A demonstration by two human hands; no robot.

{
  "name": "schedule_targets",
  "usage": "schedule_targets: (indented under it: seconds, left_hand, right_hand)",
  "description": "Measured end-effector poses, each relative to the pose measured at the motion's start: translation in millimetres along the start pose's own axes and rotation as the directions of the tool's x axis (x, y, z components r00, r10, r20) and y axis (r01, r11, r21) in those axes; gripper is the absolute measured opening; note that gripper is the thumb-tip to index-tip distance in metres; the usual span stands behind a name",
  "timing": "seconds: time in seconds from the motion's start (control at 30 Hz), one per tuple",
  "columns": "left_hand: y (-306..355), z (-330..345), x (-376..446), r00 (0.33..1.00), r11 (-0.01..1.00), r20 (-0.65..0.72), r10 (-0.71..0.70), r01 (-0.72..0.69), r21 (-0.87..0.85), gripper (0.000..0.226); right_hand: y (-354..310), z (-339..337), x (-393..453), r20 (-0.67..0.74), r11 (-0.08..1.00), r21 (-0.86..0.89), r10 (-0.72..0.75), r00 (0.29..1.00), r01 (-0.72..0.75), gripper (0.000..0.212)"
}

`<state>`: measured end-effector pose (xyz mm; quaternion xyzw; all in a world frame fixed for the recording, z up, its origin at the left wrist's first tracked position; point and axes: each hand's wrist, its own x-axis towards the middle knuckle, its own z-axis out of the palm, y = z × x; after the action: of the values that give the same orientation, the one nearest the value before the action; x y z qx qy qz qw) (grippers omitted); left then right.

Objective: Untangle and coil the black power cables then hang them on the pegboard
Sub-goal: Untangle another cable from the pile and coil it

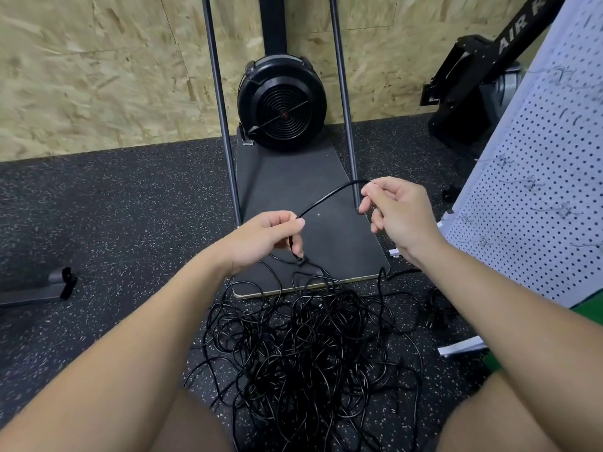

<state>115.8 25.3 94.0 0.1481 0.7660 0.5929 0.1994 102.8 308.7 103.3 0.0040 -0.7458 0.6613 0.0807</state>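
The left hand (266, 238) pinches one black cable (329, 194) between thumb and curled fingers just left of frame centre. The right hand (396, 212), right of centre and slightly higher, holds the same strand in its fingertips. A short arc of cable spans the two grips, raised clear of the floor. The free end appears to hang below the right fingers, though it is too small to confirm.

Below the left hand the strand drops past a small knot or plug (301, 261) into the tangled pile of cables (310, 347), which lies on the speckled rubber floor (114, 243) at lower centre, between the person's knees.

Recommended procedure for this step:
- Keep the right hand as the anchor.
- Let the left hand slide down the strand toward the pile, feeding length out one loop at a time.
- Draw slowly; a hard pull is likely to tighten loops in the heap.
- Stop at each crossing and lift the strand over rather than through.

Both forearms extend forward from the lower corners, wrists roughly level, palms turned inward. The white pegboard (538, 177) with its hooks stands along the right edge, near the right forearm.
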Motion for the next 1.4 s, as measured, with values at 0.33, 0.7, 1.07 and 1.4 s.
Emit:
schedule_targets:
  seconds: [0.33,0.7,1.07,1.4]
  left_hand:
    - [30,3,-6,0.972,0.904,-0.044,0.232,-0.232,-0.359,0.001]
    - [47,16,2,0.971,0.754,-0.169,0.167,-0.236,-0.613,0.044]
    - [24,11,13,0.959,0.811,-0.265,0.101,-0.234,-0.536,0.045]
    - [40,43,4,0.962,0.992,0.26,0.082,-0.103,0.07,0.033]
  right_hand:
    - [1,9,3,-0.096,0.996,0.058,0.08,0.992,-0.075,0.024]
    - [38,16,-4,0.231,0.862,-0.502,0.214,0.949,-0.073,0.041]
    - [6,52,-48,0.708,0.483,-0.572,-0.117,0.696,0.663,0.028]
    - [-39,10,-25,0.263,0.887,-0.271,-0.307,0.915,0.375,0.046]
